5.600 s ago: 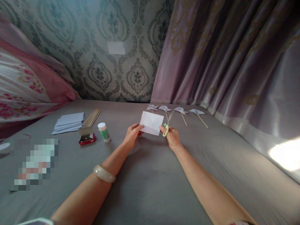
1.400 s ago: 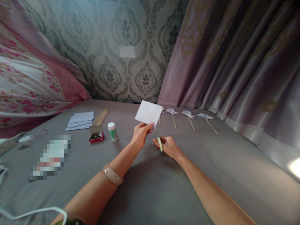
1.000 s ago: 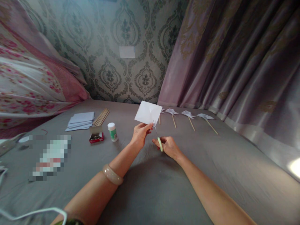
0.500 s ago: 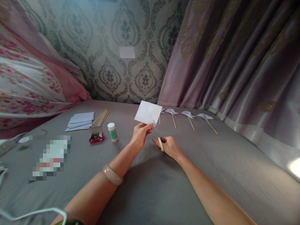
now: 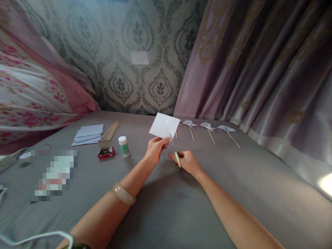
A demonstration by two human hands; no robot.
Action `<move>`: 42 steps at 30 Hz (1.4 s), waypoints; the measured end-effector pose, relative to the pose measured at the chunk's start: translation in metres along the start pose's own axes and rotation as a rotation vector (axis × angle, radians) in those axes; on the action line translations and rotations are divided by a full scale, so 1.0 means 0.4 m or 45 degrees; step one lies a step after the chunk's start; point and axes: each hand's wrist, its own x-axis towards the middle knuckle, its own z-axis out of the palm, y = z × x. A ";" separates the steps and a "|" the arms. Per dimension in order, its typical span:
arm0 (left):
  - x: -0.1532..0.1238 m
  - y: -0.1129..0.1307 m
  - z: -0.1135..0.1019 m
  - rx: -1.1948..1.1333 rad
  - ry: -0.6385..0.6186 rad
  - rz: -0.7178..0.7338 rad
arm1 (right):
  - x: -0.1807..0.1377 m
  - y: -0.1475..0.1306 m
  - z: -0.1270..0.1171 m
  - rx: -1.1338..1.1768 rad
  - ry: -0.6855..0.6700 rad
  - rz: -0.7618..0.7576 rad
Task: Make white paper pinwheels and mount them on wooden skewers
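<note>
A square white sheet of paper [image 5: 163, 125] is pinched at its lower corner by my left hand [image 5: 155, 148], thumb on top. My right hand [image 5: 188, 161] is closed round the pale green handles of a pair of scissors [image 5: 177, 158]. Their thin blades reach up over the paper's lower right corner, close to my left thumb. Behind the sheet and to its right lie several white paper pinwheels [image 5: 207, 126] on wooden sticks, the nearest one partly hidden by the sheet.
Left of my hands stand a white-and-green bottle [image 5: 124, 147] and an opened red box [image 5: 106, 152] of small items. Behind them lie a stack of white paper [image 5: 88, 134] and several wooden sticks [image 5: 111, 130]. A white cable [image 5: 38, 236] crosses the lower left of the grey sheet.
The scissors have shifted slightly, and their blades look closer together over the paper. Both hands stay in nearly the same place.
</note>
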 end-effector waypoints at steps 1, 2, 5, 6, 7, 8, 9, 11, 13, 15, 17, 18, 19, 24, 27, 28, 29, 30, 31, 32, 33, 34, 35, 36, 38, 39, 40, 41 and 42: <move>-0.001 -0.001 0.000 0.004 -0.006 -0.004 | 0.000 -0.001 0.000 0.005 0.006 0.004; -0.003 -0.001 0.001 0.006 -0.010 -0.005 | -0.001 -0.002 0.000 0.007 0.010 0.006; -0.006 -0.001 0.003 0.006 -0.018 -0.004 | -0.001 -0.003 -0.001 0.014 0.015 0.003; -0.006 -0.001 0.003 0.005 -0.020 -0.004 | -0.001 -0.003 -0.001 0.018 0.016 0.002; -0.006 -0.001 0.004 0.003 -0.020 -0.004 | -0.001 -0.003 -0.001 0.021 0.016 0.000; -0.006 -0.001 0.004 0.003 -0.019 -0.006 | -0.001 -0.002 -0.002 0.022 0.017 -0.003; -0.006 -0.002 0.004 0.004 -0.019 -0.008 | -0.001 -0.001 -0.002 0.019 0.018 -0.008; -0.005 -0.003 0.005 0.006 -0.016 -0.009 | -0.001 0.001 -0.003 0.006 0.023 -0.019; -0.005 -0.003 0.005 0.006 -0.017 -0.010 | -0.001 0.002 -0.003 -0.010 0.031 -0.032; -0.004 -0.003 0.005 0.002 -0.017 -0.009 | -0.001 0.002 -0.003 -0.028 0.038 -0.041; -0.004 -0.003 0.005 -0.002 -0.021 -0.008 | -0.001 0.002 -0.003 -0.040 0.042 -0.044; -0.004 -0.003 0.005 -0.002 -0.023 -0.007 | -0.001 0.002 -0.003 -0.041 0.043 -0.043; -0.004 -0.003 0.005 -0.002 -0.022 -0.005 | 0.000 0.002 -0.003 -0.040 0.045 -0.040; -0.003 -0.005 0.003 -0.009 -0.023 -0.009 | 0.001 0.003 -0.002 -0.044 0.048 -0.039; -0.003 -0.004 0.003 -0.014 -0.025 -0.011 | 0.000 0.001 -0.001 -0.045 0.051 -0.033; -0.004 -0.004 0.003 -0.011 -0.024 -0.012 | 0.000 0.000 -0.001 -0.044 0.053 -0.035; -0.004 -0.003 0.003 -0.009 -0.024 -0.012 | -0.001 -0.001 -0.001 -0.042 0.054 -0.035; -0.004 -0.003 0.004 -0.006 -0.024 -0.013 | -0.001 -0.002 -0.001 -0.041 0.057 -0.035; -0.004 -0.003 0.004 -0.004 -0.024 -0.014 | -0.001 -0.003 -0.001 -0.041 0.060 -0.032; -0.004 -0.003 0.004 -0.005 -0.023 -0.015 | -0.001 -0.004 0.000 -0.045 0.062 -0.030; -0.004 -0.003 0.004 -0.006 -0.022 -0.017 | -0.001 -0.004 0.000 -0.049 0.065 -0.028; -0.004 -0.003 0.004 -0.007 -0.022 -0.019 | -0.001 -0.004 0.000 -0.053 0.067 -0.029; -0.003 -0.004 0.004 -0.010 -0.020 -0.019 | -0.001 -0.003 0.000 -0.056 0.068 -0.030; -0.003 -0.004 0.004 -0.011 -0.020 -0.019 | 0.000 -0.003 -0.001 -0.058 0.068 -0.031; -0.002 -0.005 0.003 -0.014 -0.018 -0.014 | 0.000 -0.003 -0.001 -0.064 0.064 -0.035; -0.002 -0.006 0.002 -0.015 -0.017 -0.012 | -0.001 -0.003 -0.001 -0.065 0.061 -0.036; -0.002 -0.006 0.002 -0.019 -0.017 -0.011 | -0.001 -0.003 -0.001 -0.065 0.060 -0.034; -0.002 -0.006 0.002 -0.022 -0.018 -0.011 | -0.001 -0.003 -0.001 -0.063 0.059 -0.034; -0.002 -0.006 0.002 -0.025 -0.017 -0.012 | -0.001 -0.002 -0.001 -0.060 0.061 -0.035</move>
